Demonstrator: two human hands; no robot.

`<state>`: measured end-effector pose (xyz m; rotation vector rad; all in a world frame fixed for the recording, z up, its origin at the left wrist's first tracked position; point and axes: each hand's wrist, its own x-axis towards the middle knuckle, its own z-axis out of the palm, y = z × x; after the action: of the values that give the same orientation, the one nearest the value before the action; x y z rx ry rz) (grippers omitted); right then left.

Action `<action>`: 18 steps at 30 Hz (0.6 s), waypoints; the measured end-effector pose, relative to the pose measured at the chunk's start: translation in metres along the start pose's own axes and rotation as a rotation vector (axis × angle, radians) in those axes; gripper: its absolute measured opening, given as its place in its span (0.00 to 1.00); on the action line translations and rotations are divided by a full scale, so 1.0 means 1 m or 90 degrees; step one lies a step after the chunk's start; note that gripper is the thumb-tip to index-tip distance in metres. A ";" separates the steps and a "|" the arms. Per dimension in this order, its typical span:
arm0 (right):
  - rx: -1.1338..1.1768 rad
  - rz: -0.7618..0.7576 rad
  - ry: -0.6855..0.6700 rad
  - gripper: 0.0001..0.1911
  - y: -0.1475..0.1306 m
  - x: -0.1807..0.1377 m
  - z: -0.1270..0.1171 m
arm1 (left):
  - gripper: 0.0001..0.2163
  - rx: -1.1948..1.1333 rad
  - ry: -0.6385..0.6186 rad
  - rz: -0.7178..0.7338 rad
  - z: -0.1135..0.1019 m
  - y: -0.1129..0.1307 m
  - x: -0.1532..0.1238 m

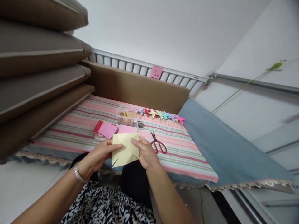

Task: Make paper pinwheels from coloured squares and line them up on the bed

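Observation:
A pale yellow square of paper (125,149), cut in from its corners, is held up in front of me over the near edge of the striped cloth (182,155). My left hand (99,155) pinches its left edge, thumb on top. My right hand (146,152) grips its right side, folding a corner inward. A silver bracelet sits on my left wrist.
Red-handled scissors (158,144) lie just right of my right hand. Pink and red paper sheets (108,129), a clear box of sticks (126,115), a small stapler (140,125) and a row of coloured paper pinwheels (161,114) lie further back. Brown cushions (35,71) are stacked at the left.

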<state>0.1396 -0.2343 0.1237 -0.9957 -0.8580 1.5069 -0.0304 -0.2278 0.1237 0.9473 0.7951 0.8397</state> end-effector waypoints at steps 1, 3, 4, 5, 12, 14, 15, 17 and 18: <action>-0.028 -0.002 0.001 0.19 0.000 0.001 0.002 | 0.11 0.012 0.011 -0.010 0.001 -0.001 0.001; -0.085 -0.030 0.030 0.17 -0.002 0.002 0.004 | 0.13 0.014 0.050 -0.005 0.001 -0.002 0.002; -0.106 -0.054 0.059 0.17 -0.003 0.002 0.004 | 0.13 0.004 0.068 0.005 0.000 -0.004 0.002; -0.133 -0.094 0.094 0.18 -0.004 0.001 0.005 | 0.14 -0.010 0.084 0.014 0.000 -0.005 0.002; -0.537 -0.547 0.160 0.11 0.000 -0.036 0.010 | 0.17 -0.133 0.171 0.114 0.007 -0.006 0.001; -0.572 -0.598 0.166 0.10 0.008 -0.048 0.011 | 0.18 -0.162 0.178 0.141 0.013 -0.005 0.001; -0.593 -0.618 0.166 0.10 0.012 -0.053 0.011 | 0.19 -0.176 0.178 0.149 0.016 -0.004 0.000; -0.644 -0.645 0.145 0.11 0.020 -0.059 0.011 | 0.19 -0.194 0.172 0.158 0.022 -0.004 0.000; -0.669 -0.652 0.131 0.12 0.024 -0.061 0.011 | 0.18 -0.197 0.167 0.161 0.024 -0.004 -0.001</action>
<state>0.1244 -0.2984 0.1147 -1.0968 -1.7069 0.0092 -0.0086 -0.2385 0.1287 0.6760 0.7497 1.2869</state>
